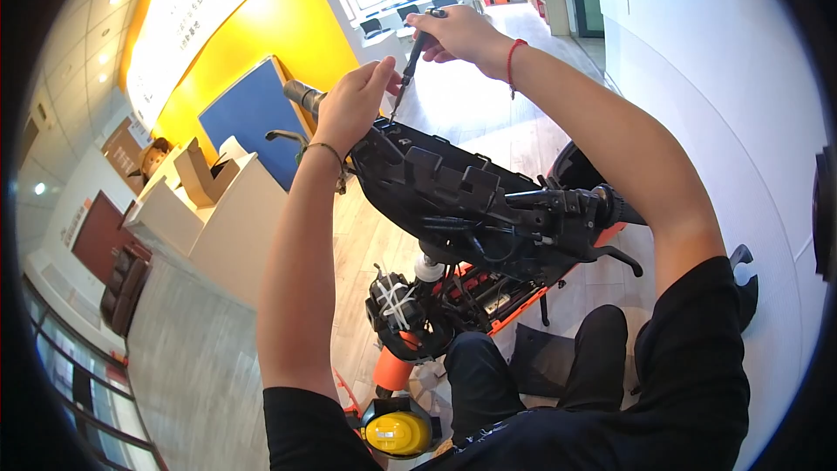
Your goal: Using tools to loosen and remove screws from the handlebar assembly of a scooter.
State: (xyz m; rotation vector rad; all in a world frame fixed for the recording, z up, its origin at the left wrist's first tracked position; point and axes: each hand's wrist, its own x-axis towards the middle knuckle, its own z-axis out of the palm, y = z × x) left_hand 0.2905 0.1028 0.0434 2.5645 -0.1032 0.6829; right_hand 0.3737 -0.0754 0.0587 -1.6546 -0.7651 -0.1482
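Note:
My right hand [464, 32], raised at the far side, is wrapped round the handle of a dark screwdriver [405, 78]. The shaft slants down, and its tip meets the far left end of a black plastic handlebar cover [427, 176]. Beside the shaft is my left hand [353, 105], its fingers curled in close to that end of the cover; what they grip, if anything, is hidden. The cover sits on a partly stripped scooter, with its inner side, clips and cables showing.
A handlebar grip [303, 98] and a brake lever [288, 136] stick out left; another brake lever [621, 258] points right. Below are the open orange scooter frame [523, 310] and a yellow-topped round object [397, 433]. A white counter [228, 227] with an open cardboard box [205, 176] stands left.

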